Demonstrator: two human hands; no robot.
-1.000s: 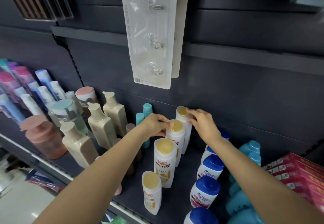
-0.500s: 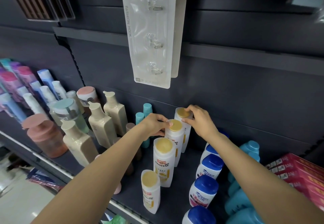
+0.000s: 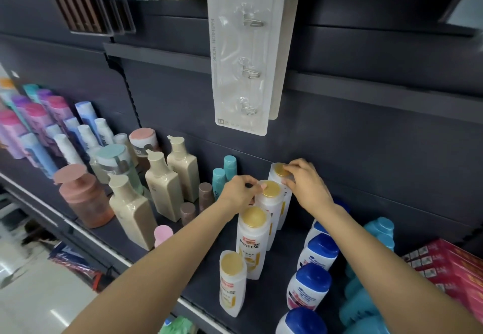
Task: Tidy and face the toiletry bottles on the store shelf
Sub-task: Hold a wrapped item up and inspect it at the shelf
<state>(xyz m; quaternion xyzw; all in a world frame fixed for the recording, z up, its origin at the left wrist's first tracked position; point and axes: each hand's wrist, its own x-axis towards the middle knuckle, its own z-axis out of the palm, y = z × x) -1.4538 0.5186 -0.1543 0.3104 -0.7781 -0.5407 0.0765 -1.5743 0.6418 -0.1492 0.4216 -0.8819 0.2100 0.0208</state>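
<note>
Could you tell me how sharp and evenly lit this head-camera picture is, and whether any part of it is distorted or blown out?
Head view: the Pantene bottles and both hands, left hand and right hand, are fairly sharp; wide-angle bending makes the pastel bottles at the left edge lean; the floor at lower left is bright with glare and smeared; the dark back panel is dim, even.

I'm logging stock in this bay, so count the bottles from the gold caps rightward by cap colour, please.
Gold-capped white bottles: 4, one row running front to back
Blue-capped white bottles: 4 in view, the rearmost mostly hidden behind the right arm
All-teal bottles: at least 2; those nearer the front overlap too much to separate
Total: at least 10
</note>
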